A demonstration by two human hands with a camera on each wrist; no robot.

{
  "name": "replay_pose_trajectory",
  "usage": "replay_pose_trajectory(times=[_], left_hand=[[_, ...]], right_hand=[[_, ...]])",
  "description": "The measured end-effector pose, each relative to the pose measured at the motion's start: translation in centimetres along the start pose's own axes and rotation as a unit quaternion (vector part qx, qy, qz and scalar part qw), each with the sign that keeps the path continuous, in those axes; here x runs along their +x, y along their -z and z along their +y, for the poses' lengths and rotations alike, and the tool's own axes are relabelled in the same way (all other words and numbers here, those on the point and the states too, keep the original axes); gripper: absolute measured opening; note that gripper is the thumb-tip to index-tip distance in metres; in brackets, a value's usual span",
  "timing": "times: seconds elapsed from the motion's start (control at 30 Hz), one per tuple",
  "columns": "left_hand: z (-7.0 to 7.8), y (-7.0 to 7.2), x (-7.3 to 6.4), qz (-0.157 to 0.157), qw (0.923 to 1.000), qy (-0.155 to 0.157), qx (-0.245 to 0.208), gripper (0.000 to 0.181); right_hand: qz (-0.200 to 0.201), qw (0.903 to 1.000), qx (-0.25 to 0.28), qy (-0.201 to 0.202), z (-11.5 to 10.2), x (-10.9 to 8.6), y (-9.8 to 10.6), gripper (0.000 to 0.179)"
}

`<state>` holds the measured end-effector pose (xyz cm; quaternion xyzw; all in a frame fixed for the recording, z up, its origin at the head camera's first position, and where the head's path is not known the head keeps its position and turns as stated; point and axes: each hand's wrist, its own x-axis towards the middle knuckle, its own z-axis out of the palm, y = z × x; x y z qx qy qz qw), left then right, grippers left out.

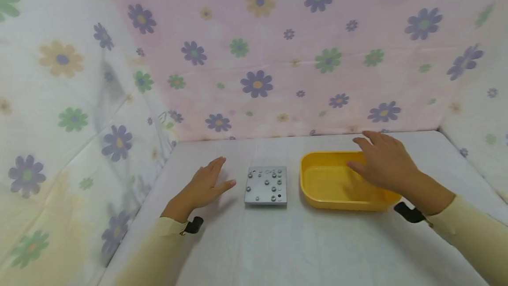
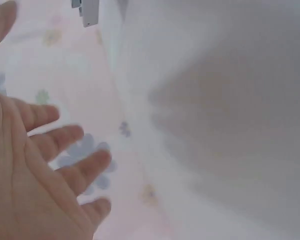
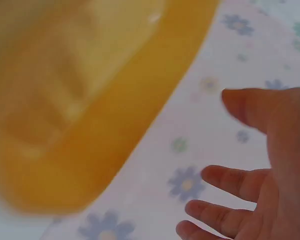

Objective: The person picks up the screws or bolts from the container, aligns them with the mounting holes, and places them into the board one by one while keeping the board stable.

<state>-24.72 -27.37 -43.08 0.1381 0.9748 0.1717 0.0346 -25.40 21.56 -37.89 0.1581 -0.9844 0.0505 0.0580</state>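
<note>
A square silver metal block (image 1: 259, 189) with several socket-head screws in its top lies on the white table. My left hand (image 1: 202, 186) hovers just left of it, fingers spread and thumb toward the block; in the left wrist view the palm (image 2: 25, 170) holds nothing. To the right of the block stands a yellow plastic tray (image 1: 317, 202) with rounded corners. Over the tray's right part is my right hand (image 1: 382, 160), its fingers apart and nothing in them. The right wrist view shows the tray's wall (image 3: 130, 105) beside the spread right hand (image 3: 270, 165).
A white cloth covers the table (image 1: 254, 246). Behind it hangs a pink flowered curtain (image 1: 222, 16), and white flowered cloth (image 1: 51, 114) closes off the left side. Dark wrist straps (image 1: 193, 225) show at both cuffs.
</note>
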Motion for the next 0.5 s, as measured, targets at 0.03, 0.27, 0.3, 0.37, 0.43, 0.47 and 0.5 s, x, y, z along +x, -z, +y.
replay_pose_trajectory(times=[0.03, 0.27, 0.3, 0.37, 0.43, 0.47, 0.5], left_hand=[[0.2, 0.6, -0.5, 0.002, 0.9995, 0.000, 0.030, 0.102], [1.0, 3.6, -2.7, -0.004, 0.9870, 0.003, 0.161, 0.121], [1.0, 3.8, -2.8, -0.009, 0.9857, 0.005, 0.168, 0.125], [1.0, 4.1, -3.1, -0.020, 0.9839, 0.010, 0.177, 0.130], [1.0, 4.2, -3.2, -0.025, 0.9829, 0.012, 0.182, 0.133], [1.0, 4.2, -3.2, -0.025, 0.9828, 0.012, 0.183, 0.134], [1.0, 4.2, -3.3, -0.025, 0.9827, 0.012, 0.183, 0.134]], right_hand=[[-0.004, 1.0000, -0.006, -0.004, 1.1, -0.7, 0.0, 0.086], [-0.054, 0.9960, -0.001, -0.071, 6.5, -4.8, -0.6, 0.114], [-0.058, 0.9951, 0.003, -0.080, 6.8, -5.2, -0.7, 0.114], [-0.064, 0.9933, 0.009, -0.096, 7.2, -5.8, -0.8, 0.115], [-0.067, 0.9925, 0.012, -0.101, 7.4, -6.2, -0.9, 0.115], [-0.068, 0.9925, 0.013, -0.101, 7.5, -6.3, -0.9, 0.115], [-0.069, 0.9922, 0.012, -0.103, 7.5, -6.3, -0.9, 0.115]])
